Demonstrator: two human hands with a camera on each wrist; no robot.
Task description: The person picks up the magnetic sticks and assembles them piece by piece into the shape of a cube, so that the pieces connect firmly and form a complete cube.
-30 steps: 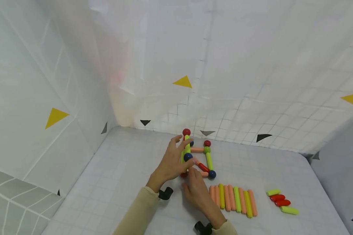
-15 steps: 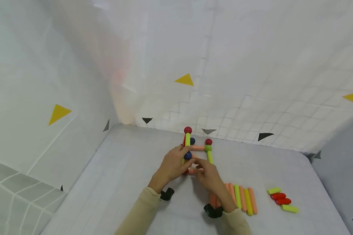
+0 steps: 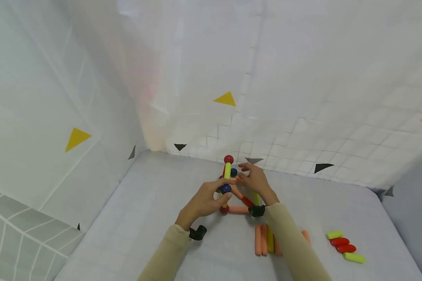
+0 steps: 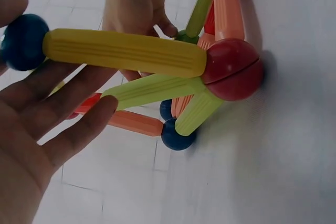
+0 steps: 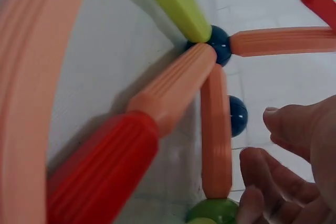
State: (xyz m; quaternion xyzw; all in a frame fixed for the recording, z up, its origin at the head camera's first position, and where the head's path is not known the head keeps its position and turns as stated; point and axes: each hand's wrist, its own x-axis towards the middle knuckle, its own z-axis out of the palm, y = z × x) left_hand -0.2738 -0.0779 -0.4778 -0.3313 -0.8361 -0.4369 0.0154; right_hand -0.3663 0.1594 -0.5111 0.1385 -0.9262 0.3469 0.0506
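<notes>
A stick-and-ball structure [image 3: 236,192] of yellow-green, orange and red sticks stands mid-table. My left hand [image 3: 224,194] pinches a blue ball [image 3: 226,188] on its near left side. In the left wrist view that blue ball [image 4: 21,42] caps a yellow-green stick [image 4: 123,51] running to a red ball [image 4: 232,69], with my fingers [image 4: 79,124] below the stick. My right hand [image 3: 247,171] reaches over the far right side, fingers loosely spread and holding nothing. Its fingers [image 5: 294,124] hover beside an orange stick [image 5: 215,129] and a green ball [image 5: 212,211].
A row of loose orange and green sticks [image 3: 261,240] lies near the front, partly hidden by my right forearm. Short yellow-green and red sticks [image 3: 344,246] lie at the right. White walls with triangle marks enclose the table [image 3: 144,203] at back and left.
My right hand has moved from the near side of the structure up over its far right side. Its forearm now covers part of the stick row. My left hand stays on the blue ball.
</notes>
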